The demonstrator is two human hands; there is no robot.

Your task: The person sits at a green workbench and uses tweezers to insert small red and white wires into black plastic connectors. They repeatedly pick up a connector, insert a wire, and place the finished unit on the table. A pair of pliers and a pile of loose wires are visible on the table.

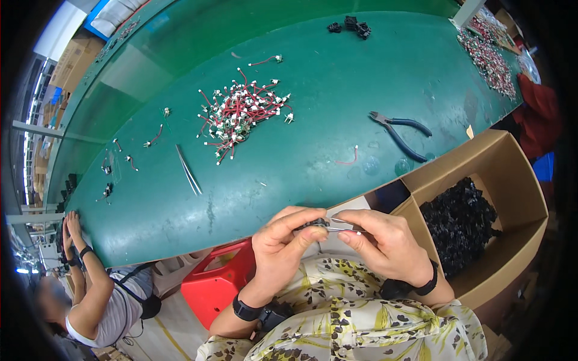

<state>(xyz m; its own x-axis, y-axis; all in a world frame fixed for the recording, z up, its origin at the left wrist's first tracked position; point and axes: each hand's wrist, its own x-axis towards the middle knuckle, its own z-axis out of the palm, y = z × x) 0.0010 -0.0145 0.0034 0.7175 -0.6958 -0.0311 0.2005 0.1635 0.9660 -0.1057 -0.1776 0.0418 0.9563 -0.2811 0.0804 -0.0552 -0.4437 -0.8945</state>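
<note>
Close to my body, just off the table's near edge, my left hand [282, 237] pinches a small black plastic part [314, 224] between thumb and fingers. My right hand [390, 242] grips silver tweezers [344, 229], whose tips reach the black part. The fingers cover much of that part, so its details are hidden. A pile of small white connectors with red wires [241, 111] lies on the green table [313, 78]. Dark-handled cutting pliers [402, 131] lie opened to the right, and a second pair of tweezers [188, 170] rests left of centre.
A cardboard box [512, 198] holding many black parts [460, 222] stands at my right. A red stool [217, 280] is below the table edge. Another person [105, 295] works at far left. More wired pieces [487, 60] and black parts [355, 25] lie at the back.
</note>
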